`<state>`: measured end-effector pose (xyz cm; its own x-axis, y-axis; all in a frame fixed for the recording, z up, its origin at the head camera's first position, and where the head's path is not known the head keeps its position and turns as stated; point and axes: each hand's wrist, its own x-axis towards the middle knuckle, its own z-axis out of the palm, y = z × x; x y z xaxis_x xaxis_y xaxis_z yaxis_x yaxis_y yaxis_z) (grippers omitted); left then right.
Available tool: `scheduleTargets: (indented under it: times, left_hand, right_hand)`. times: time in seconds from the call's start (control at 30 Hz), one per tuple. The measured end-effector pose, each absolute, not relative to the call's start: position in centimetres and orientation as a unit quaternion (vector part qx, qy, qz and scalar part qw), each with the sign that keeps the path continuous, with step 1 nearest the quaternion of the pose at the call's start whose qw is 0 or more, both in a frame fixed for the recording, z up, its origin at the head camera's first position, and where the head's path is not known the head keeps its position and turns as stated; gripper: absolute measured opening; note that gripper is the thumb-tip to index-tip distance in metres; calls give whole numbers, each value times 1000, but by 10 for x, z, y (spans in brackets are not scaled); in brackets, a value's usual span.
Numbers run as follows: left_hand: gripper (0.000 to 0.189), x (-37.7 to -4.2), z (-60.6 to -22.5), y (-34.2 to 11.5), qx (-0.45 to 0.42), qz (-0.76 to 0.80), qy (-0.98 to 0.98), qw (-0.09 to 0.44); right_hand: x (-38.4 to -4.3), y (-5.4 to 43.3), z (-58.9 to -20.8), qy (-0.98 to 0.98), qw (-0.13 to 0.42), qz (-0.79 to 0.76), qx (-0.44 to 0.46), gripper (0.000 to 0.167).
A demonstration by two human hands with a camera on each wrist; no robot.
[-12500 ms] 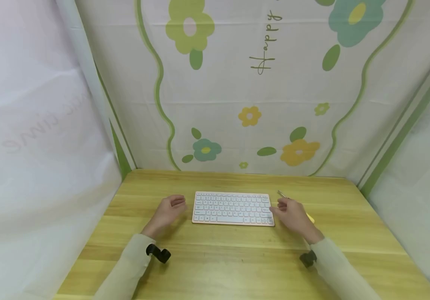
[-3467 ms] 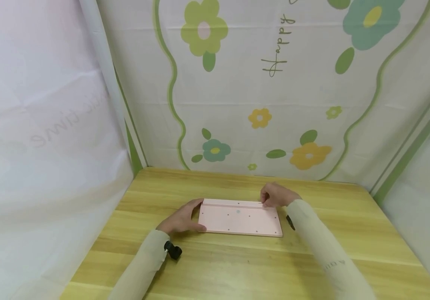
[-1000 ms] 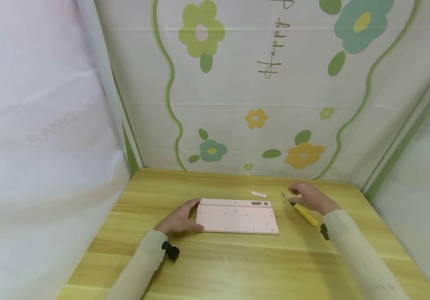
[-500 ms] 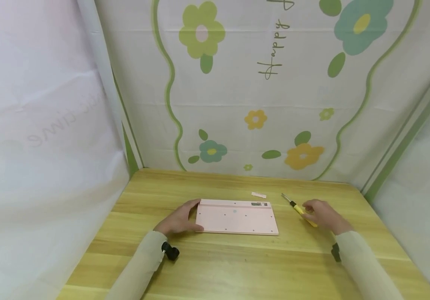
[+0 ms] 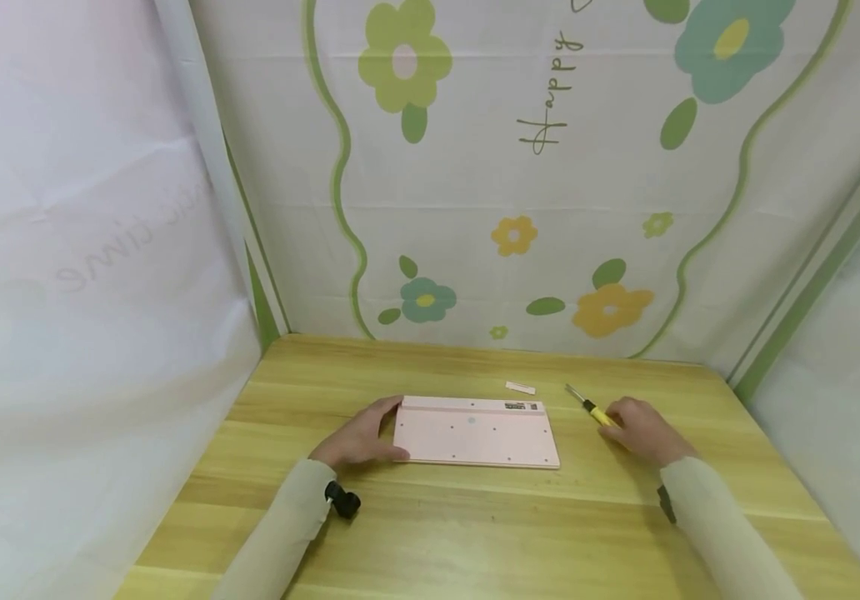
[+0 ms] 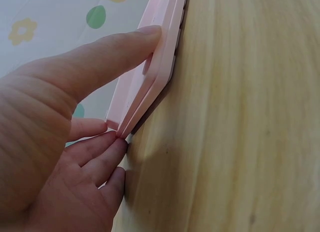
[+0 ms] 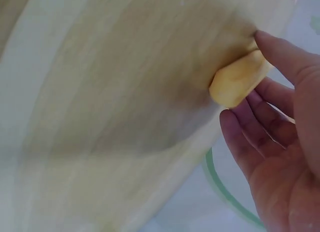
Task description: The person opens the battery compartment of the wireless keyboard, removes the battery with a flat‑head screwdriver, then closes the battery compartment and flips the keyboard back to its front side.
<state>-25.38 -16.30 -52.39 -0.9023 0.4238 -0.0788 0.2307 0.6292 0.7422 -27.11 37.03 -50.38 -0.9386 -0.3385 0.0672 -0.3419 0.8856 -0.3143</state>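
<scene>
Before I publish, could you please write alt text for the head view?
A left hand holds an overturned pink keyboard on a wooden table; the right hand grasps a yellow screwdriver. A pale strip lies beyond the keyboard.

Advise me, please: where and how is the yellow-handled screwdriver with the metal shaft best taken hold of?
I would take the screwdriver by its thick yellow handle, probably with the right hand from the near right side. It lies on the wood-grained table, its slim metal shaft pointing to the far left, so the handle's blunt end is on that hand's side.
</scene>
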Motion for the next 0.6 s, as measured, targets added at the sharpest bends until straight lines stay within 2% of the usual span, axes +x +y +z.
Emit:
scheduleTargets:
  times: [0.23,0.47,0.6]
  left_hand:
    - [108,-253,-523,-163,178,391,894,124]
    - [108,-252,-522,-162,174,396,893,126]
    - [108,-252,-522,-163,177,393,894,124]
  right_hand:
    - [-280,367,-511,-975,13,151,160,17]
    - [-281,366,-511,-976,-4,185,118,25]
    - [-280,363,-505,-972,11,218,91,28]
